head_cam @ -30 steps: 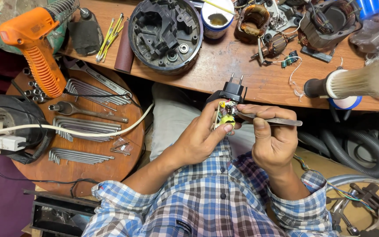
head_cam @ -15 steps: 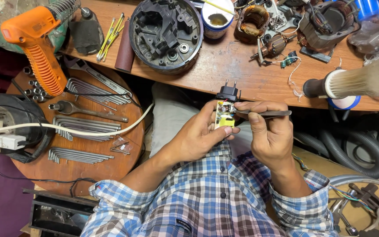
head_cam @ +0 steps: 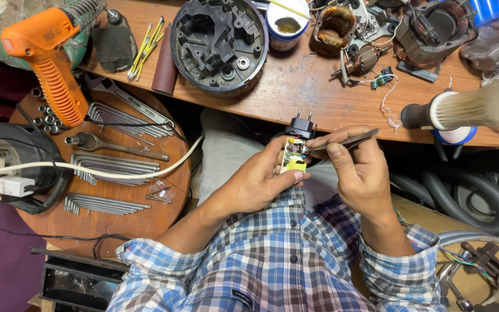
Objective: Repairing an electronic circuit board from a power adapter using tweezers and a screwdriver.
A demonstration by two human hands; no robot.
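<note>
raised slightly, left hand [head_cam: 258, 185] grips the charger board [head_cam: 293, 156] while right hand [head_cam: 359, 167] pinches tweezers [head_cam: 345, 140] onto it.

No packages, labels, signs or screens can be made out.

Brush [head_cam: 469, 110] lies on workbench [head_cam: 295, 86], right of housing [head_cam: 219, 43].

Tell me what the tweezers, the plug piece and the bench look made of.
Tweezers in the right hand: dark, dull metal, judging by the thin flat blades. Plug piece held by the left hand: matte black plastic with two bright metal pins. Bench: bare brown wood, worn and stained, grain visible.
</note>
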